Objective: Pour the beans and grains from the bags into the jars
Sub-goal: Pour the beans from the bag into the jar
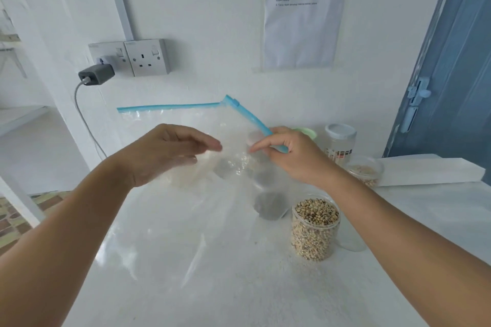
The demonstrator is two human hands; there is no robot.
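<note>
A large clear zip bag [186,220] with a blue zipper strip [170,107] hangs upright over the white table, holding a little pale grain at its left. My right hand [287,156] pinches the folded-down right end of the blue strip. My left hand [170,151], blurred, hovers in front of the bag with fingers loosely apart and nothing in it. An open clear jar full of speckled beans [314,228] stands at the right. Through the bag I see another jar [268,194], blurred.
A lidded clear jar [340,145], a green lid [308,133] and a tipped jar with grains [366,171] sit at the back right beside a white box [430,171]. Wall sockets with a plugged charger [97,74] are at the left, a blue door [451,61] at the right.
</note>
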